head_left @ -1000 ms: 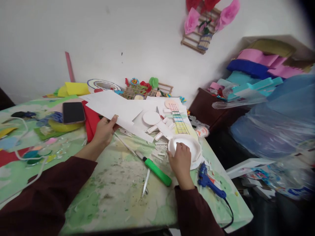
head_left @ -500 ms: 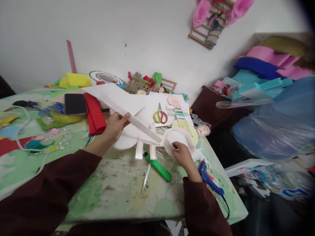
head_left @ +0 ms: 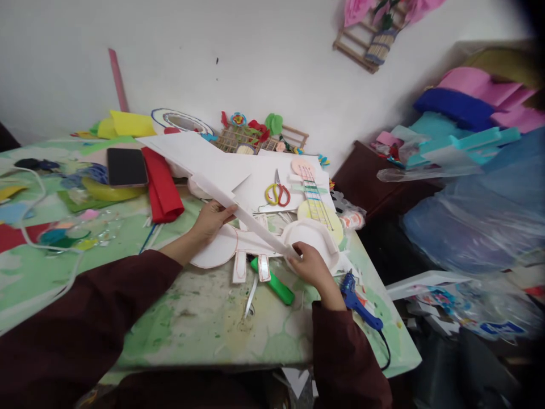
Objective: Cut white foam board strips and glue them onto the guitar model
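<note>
white sheet point(head_left: 200, 159) lifted, tilted | scissors point(head_left: 277, 193) uncovered | white plate point(head_left: 313, 241) raised by right hand point(head_left: 309, 266)

Paint-stained green table point(head_left: 204, 318); green-handled knife point(head_left: 272, 287) near centre, blue glue gun point(head_left: 357, 301) near right, red paper point(head_left: 164, 190) and phone point(head_left: 126, 166) far left, scissors point(head_left: 277, 194) far centre

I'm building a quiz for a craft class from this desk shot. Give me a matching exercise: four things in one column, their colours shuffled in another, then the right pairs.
Things:
1. glue gun
2. craft knife handle
3. folded felt
4. foam sheet held by the left hand

Colours:
a. white
b. red
c. blue
d. green

Pairs: 1-c, 2-d, 3-b, 4-a
</note>
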A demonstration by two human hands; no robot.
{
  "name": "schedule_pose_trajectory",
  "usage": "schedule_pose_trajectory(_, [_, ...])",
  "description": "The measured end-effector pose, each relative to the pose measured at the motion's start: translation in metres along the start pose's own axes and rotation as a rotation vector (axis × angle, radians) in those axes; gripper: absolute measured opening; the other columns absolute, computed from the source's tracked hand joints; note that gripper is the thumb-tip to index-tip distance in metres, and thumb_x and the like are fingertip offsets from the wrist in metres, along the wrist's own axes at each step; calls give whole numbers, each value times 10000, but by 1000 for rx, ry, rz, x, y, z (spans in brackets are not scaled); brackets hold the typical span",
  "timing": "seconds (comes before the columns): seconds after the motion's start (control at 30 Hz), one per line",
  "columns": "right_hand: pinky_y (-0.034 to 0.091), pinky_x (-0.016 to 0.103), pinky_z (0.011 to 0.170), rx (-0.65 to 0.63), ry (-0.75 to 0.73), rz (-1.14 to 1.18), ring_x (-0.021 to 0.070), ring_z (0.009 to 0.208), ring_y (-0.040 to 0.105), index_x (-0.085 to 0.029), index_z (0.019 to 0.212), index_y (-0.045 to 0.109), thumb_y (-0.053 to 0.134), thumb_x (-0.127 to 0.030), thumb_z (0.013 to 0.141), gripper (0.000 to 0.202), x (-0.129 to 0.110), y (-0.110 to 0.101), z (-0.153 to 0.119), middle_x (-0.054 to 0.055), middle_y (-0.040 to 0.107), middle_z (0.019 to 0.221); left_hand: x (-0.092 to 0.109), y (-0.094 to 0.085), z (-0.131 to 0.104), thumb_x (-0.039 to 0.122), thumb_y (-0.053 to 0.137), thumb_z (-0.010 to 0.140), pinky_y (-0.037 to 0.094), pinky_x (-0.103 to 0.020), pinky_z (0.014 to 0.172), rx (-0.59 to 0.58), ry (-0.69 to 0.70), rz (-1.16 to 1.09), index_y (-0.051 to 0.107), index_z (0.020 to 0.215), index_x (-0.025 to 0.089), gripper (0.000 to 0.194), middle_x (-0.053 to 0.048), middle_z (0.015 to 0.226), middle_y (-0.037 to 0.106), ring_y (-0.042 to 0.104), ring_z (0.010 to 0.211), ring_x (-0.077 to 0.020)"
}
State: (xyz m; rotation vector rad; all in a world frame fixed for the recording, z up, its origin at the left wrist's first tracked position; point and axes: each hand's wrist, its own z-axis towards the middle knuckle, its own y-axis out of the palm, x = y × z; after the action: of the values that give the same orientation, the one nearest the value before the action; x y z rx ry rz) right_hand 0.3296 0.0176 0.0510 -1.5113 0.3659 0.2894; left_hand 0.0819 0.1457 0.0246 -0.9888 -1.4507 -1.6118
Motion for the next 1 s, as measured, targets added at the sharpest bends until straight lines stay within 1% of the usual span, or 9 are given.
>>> schedule_pose_trajectory(0.07, [379, 271, 721, 37, 24, -47, 210, 853, 574, -161, 955, 614, 588, -284, 748, 242, -4, 4, 4, 100, 655, 955, -1, -5, -1, 370, 828, 511, 529, -323, 802, -20, -23, 28, 648, 743, 148, 368, -21, 782, 667, 617, 838, -179])
schedule_pose_trajectory(0.23, [366, 261, 668, 124, 106, -22, 202, 829, 589, -165, 1103, 523, 579, -221, 758, 354, -5, 16, 8, 86, 657, 939, 1, -22, -6, 366, 818, 543, 533, -311, 719, -52, -123, 148, 694, 721, 153, 304, -55, 754, 682, 633, 746, -187])
schedule_pose_trajectory(0.37, [393, 269, 735, 127, 39, 29, 192, 877, 588, -225, 1256, 459, 560, -202, 779, 488, -3, 19, 7, 59, 641, 1034, 11, -32, -13, 351, 793, 579, 488, -284, 548, -115, -199, 373, 712, 681, 149, 240, -82, 650, 668, 596, 573, -175])
schedule_pose_trajectory(0.53, [384, 265, 846, 91, -65, -12, 194, 988, 557, -201, 1110, 612, 516, -172, 816, 310, -2, 19, 10, 74, 609, 1116, 28, -38, -24, 388, 761, 588, 389, -244, 404, -261, -174, 636, 697, 579, 182, 216, -49, 519, 622, 529, 437, -156])
schedule_pose_trajectory(0.6, [375, 251, 856, 69, -64, -35, 189, 995, 554, -195, 1058, 642, 508, -151, 820, 277, -3, 19, 11, 70, 620, 1084, 37, -35, -32, 410, 727, 625, 353, -243, 398, -336, -62, 806, 667, 523, 193, 247, -26, 466, 585, 493, 397, -142])
schedule_pose_trajectory(0.7, [368, 241, 855, 50, -47, -69, 185, 988, 556, -195, 1067, 649, 506, -151, 827, 282, -5, 19, 12, 63, 633, 1048, 49, -21, -46, 415, 612, 763, 372, -249, 506, -401, 289, 1150, 643, 551, 186, 314, -18, 512, 584, 521, 480, -145])
schedule_pose_trajectory(0.83, [361, 235, 849, 46, -34, -99, 183, 986, 556, -189, 1072, 649, 503, -160, 833, 282, -6, 19, 12, 63, 634, 1039, 42, 9, -54, 389, 521, 866, 422, -314, 787, -525, 657, 1472, 644, 975, 165, 278, -88, 938, 654, 577, 928, -230])
schedule_pose_trajectory(0.9, [361, 236, 844, 55, -35, -106, 181, 979, 555, -187, 1064, 647, 503, -156, 831, 276, -6, 20, 13, 63, 633, 1033, 29, 24, -50, 369, 568, 844, 420, -328, 850, -654, 676, 1524, 579, 1117, 148, 351, -115, 1068, 623, 544, 1035, -245])
schedule_pose_trajectory(1.0, [364, 238, 836, 66, -43, -108, 178, 965, 556, -184, 1045, 641, 499, -142, 828, 262, -5, 22, 14, 60, 629, 1020, 6, 42, -43, 339, 587, 831, 441, -334, 820, -726, 591, 1628, 565, 1123, 142, 353, -111, 1023, 636, 576, 982, -248])
